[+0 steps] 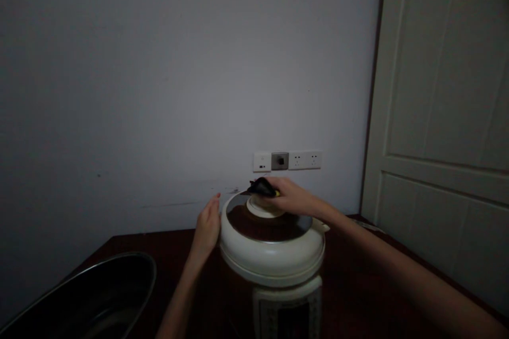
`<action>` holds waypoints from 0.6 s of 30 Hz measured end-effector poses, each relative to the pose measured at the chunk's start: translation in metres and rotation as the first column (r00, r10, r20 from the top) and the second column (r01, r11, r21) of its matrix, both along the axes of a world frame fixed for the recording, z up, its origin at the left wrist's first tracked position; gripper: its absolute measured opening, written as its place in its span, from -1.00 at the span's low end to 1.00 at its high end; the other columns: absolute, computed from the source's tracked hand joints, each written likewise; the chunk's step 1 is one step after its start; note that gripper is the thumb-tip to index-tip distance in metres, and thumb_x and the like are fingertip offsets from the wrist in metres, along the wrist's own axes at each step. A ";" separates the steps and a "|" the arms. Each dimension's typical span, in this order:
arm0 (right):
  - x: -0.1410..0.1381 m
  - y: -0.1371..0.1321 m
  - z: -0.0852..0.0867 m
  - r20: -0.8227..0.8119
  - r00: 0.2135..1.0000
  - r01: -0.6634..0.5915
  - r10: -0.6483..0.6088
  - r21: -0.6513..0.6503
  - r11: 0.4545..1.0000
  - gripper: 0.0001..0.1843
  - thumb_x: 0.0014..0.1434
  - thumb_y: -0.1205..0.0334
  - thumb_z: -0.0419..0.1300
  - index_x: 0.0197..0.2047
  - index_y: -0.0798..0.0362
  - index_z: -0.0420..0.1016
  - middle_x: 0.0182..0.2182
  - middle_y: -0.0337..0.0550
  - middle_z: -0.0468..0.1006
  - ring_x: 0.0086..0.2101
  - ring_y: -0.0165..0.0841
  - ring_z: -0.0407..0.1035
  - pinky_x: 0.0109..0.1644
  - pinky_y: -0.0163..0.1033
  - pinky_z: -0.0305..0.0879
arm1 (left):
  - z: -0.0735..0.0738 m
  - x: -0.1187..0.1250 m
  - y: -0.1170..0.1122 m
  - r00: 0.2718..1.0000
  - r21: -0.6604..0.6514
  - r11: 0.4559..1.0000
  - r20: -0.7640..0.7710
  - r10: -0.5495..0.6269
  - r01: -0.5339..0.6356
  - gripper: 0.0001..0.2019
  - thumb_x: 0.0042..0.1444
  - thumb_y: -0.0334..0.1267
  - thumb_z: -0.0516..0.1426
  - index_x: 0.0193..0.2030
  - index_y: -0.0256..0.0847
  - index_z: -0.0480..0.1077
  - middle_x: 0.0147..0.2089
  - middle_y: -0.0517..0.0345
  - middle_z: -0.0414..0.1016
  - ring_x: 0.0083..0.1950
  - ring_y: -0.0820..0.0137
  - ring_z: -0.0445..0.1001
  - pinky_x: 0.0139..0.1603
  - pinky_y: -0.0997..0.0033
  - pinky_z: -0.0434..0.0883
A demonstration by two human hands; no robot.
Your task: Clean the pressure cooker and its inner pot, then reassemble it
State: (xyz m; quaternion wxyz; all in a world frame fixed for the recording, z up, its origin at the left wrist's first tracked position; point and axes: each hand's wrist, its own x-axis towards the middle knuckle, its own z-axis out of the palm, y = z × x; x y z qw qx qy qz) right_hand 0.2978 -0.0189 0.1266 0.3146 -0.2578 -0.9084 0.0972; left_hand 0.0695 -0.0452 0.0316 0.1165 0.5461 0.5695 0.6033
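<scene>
A white rice cooker (274, 257) with a shiny dark lid panel stands in front of me, its control panel (288, 315) facing my side. My right hand (288, 194) reaches over the top from the right, closed around a small black tool (261, 187) with a bit of yellow at its end. The tool is just above the raised white centre (256, 207) of the lid; its exact kind is too dark to make out. At the cooker's left edge, my left hand (209, 222) lies flat along the rim with its fingers extended.
A large dark basin (150, 275) with a thin pale rim stands at the lower left of the dark red tabletop (178, 243). Behind are a pale wall with sockets and switches (287, 161) and, to the right, a panelled door (445, 116). Light is dim.
</scene>
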 end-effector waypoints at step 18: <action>-0.008 -0.004 -0.028 0.128 0.938 0.262 -0.323 0.349 0.900 -0.44 0.28 0.08 -0.01 0.18 0.37 0.25 0.15 0.36 0.28 0.16 -0.01 0.18 0.21 0.05 0.12 | -0.008 -0.017 0.014 0.991 -0.117 0.991 -0.117 0.058 -0.072 -0.62 0.14 -0.04 -0.13 -0.39 -0.17 0.41 -0.31 0.03 0.56 -0.14 0.20 0.50 -0.02 0.21 0.38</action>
